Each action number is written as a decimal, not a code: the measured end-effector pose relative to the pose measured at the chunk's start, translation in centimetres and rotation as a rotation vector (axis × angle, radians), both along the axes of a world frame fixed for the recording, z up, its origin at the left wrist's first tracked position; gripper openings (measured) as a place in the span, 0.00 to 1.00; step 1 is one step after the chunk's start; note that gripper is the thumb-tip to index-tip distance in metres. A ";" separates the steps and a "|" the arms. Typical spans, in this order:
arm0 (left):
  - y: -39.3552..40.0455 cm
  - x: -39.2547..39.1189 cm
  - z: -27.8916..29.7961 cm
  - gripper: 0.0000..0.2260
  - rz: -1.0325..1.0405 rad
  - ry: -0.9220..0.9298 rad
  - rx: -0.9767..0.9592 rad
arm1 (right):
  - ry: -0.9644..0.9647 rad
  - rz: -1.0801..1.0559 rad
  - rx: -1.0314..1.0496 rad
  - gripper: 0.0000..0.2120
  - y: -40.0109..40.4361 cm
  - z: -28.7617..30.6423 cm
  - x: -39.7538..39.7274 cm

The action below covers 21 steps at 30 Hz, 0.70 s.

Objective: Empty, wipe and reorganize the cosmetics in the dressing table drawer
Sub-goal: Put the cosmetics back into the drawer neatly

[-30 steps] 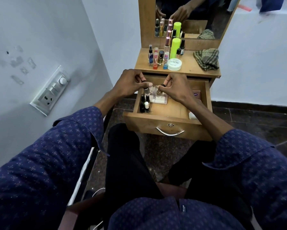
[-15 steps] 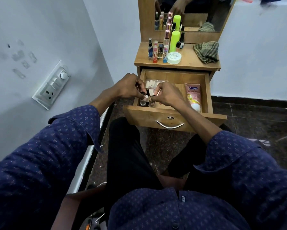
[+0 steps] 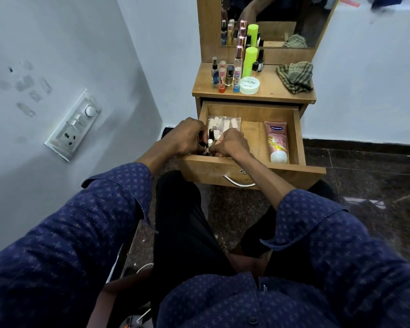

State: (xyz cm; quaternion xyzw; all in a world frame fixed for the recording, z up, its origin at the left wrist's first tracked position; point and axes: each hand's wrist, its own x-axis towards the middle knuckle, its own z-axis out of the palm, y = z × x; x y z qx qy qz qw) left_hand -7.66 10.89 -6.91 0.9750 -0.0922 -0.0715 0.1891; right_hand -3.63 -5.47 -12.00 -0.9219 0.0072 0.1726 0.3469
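The pulled-out wooden drawer [image 3: 251, 116] of the small wooden dressing bench [image 3: 269, 92] holds three groups of things. At its back left lies a clear plastic box of pale, stubby tubes [image 3: 224, 124]; along its right side lies a pink squeeze tube with a white cap [image 3: 276, 141], cap toward the drawer front; and in the front left corner stand a few small dark-capped bottles [image 3: 210, 136], upright and close together. Both hands are down in that corner. The left hand [image 3: 184, 138] has its fingers curled in at the little bottles, and the right hand [image 3: 232, 143] has its fingers bent and pinched low beside them — each grip is closed at the bottles, though exactly which bottle each one holds cannot be told, as the knuckles hide the fingertips. On the bench top above the drawer stands a cluster of slim perfume and spray bottles [image 3: 226, 75], a tall lime-green cylindrical can [image 3: 250, 61] behind them, a flat round white jar [image 3: 249, 85] just in front, and — well apart to the right — a crumpled green checked cloth [image 3: 295, 76]. The mirror [image 3: 275, 20] behind repeats the bottles and cloth.
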 end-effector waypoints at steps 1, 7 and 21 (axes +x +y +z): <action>-0.1 0.0 0.0 0.12 -0.008 0.002 0.014 | 0.002 -0.002 0.008 0.21 0.1 -0.2 0.1; -0.4 -0.2 0.1 0.12 -0.031 -0.013 0.111 | 0.177 0.029 0.097 0.16 -0.1 0.2 0.7; -0.8 -0.3 -0.3 0.11 -0.038 -0.050 0.215 | 0.234 0.240 -0.126 0.10 -0.6 0.1 2.0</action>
